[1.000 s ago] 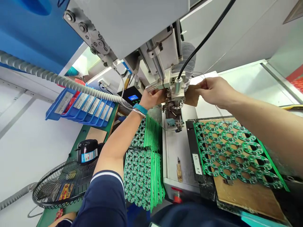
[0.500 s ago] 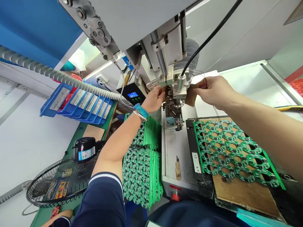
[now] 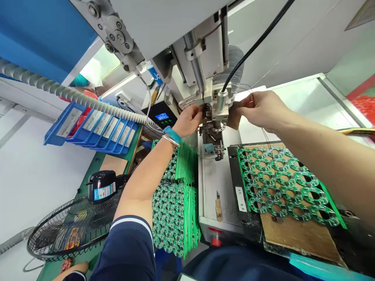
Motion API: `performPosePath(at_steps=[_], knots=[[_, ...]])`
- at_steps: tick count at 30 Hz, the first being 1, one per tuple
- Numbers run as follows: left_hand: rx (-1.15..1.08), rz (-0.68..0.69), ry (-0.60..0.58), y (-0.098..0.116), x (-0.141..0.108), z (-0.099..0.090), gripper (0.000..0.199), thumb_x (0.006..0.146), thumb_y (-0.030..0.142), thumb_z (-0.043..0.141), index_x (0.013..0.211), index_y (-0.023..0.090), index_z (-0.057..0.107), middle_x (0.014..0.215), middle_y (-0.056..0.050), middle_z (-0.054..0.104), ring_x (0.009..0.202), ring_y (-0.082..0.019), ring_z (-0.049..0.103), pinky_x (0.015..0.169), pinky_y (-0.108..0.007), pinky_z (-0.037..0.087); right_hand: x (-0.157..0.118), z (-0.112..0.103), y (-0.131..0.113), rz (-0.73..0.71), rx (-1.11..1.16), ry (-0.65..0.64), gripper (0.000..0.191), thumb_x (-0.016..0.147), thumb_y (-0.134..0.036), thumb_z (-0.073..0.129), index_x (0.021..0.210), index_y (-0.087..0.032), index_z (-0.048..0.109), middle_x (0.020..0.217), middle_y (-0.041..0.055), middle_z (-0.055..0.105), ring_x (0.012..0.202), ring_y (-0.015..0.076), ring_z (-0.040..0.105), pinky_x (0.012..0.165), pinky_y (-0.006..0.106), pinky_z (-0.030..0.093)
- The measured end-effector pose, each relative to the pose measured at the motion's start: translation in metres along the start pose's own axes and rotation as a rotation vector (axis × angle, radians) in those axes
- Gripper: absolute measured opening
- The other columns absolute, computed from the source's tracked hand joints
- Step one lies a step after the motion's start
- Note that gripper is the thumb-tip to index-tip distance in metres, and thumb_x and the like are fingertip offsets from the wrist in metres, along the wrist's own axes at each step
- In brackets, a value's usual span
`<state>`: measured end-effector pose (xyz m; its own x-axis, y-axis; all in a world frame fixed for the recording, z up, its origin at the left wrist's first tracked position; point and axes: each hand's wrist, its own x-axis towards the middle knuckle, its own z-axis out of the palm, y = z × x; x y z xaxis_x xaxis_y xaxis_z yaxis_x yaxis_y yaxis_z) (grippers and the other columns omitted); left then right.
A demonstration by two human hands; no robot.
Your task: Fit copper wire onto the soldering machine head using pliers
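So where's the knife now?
In the head view, low, right of centre, the knife lies on the white surface, between the green board stacks and the ring-board panel.

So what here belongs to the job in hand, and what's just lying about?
Apparently in use:
- brown flat sheet, held by the right hand
- silver metal machine head, beside the left hand
- green ring-shaped circuit boards, possibly

Apparently just lying about:
- pointed brown-handled knife
- black wire-caged fan
- blue plastic bins

Shiny metal machine head (image 3: 220, 107), smooth plastic bins (image 3: 95, 140)
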<state>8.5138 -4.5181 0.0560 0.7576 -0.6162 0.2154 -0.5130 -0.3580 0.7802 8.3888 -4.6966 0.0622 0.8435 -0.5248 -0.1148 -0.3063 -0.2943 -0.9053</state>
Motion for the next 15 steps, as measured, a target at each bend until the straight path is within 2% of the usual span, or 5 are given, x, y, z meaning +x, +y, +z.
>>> performPosePath(at_steps=[3,7,11,15], knots=[[0.012,-0.022,-0.035,0.000,0.000,-0.003,0.007,0.079,0.021,0.061,0.077,0.017,0.055,0.073,-0.001,0.057,0.086,-0.018,0.059,0.085,-0.036,0.048,0.005,0.000,0.003,-0.015,0.026,-0.005,0.007,0.070,-0.013,0.060,0.073,-0.017,0.055,0.064,0.0008,0.051,0.048,0.0072,0.035,0.043,0.026,0.025],[-0.034,-0.143,-0.038,0.001,0.002,-0.006,0.003,0.080,0.019,0.054,0.083,0.018,0.055,0.068,0.001,0.056,0.070,-0.014,0.060,0.072,-0.032,0.052,0.013,0.001,0.009,-0.049,0.053,-0.007,0.008,0.069,-0.013,0.059,0.073,-0.018,0.055,0.066,0.0011,0.053,0.050,0.0086,0.038,0.044,0.025,0.028],[-0.109,-0.276,-0.021,0.009,0.003,-0.006,0.012,0.075,0.014,0.050,0.086,0.018,0.054,0.068,0.003,0.057,0.062,-0.011,0.057,0.061,-0.028,0.054,0.015,-0.002,0.010,-0.069,0.058,-0.011,0.012,0.066,-0.013,0.060,0.076,-0.017,0.056,0.066,0.0014,0.053,0.054,0.0103,0.042,0.046,0.025,0.032],[-0.109,-0.313,-0.002,0.017,0.002,-0.007,0.020,0.071,0.013,0.051,0.090,0.019,0.055,0.070,0.002,0.059,0.061,-0.011,0.057,0.063,-0.028,0.055,0.012,-0.004,0.008,-0.091,0.067,-0.022,0.011,0.066,-0.011,0.060,0.074,-0.017,0.055,0.064,0.0003,0.051,0.056,0.0109,0.044,0.049,0.026,0.035]])
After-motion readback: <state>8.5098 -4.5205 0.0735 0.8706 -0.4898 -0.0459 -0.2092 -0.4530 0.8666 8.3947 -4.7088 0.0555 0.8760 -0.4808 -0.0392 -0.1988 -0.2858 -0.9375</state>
